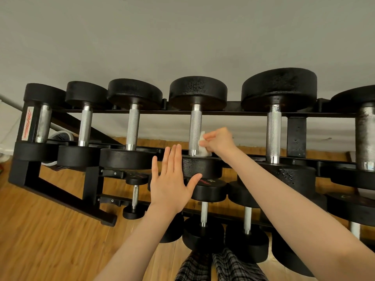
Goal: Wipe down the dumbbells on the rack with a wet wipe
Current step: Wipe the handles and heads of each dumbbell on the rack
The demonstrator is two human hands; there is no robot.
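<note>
A black rack carries several black dumbbells with knurled steel handles on its top tier. My right hand grips a crumpled white wet wipe and presses it against the lower part of the handle of the middle dumbbell, just above its near head. My left hand is held flat with straight fingers in front of that dumbbell's near head, holding nothing; whether it touches the head is unclear.
Smaller dumbbells lie on the lower tier under my arms. A larger dumbbell sits to the right and another to the left on the top tier. A grey wall rises behind; wooden floor lies below. Plaid trouser legs show at the bottom.
</note>
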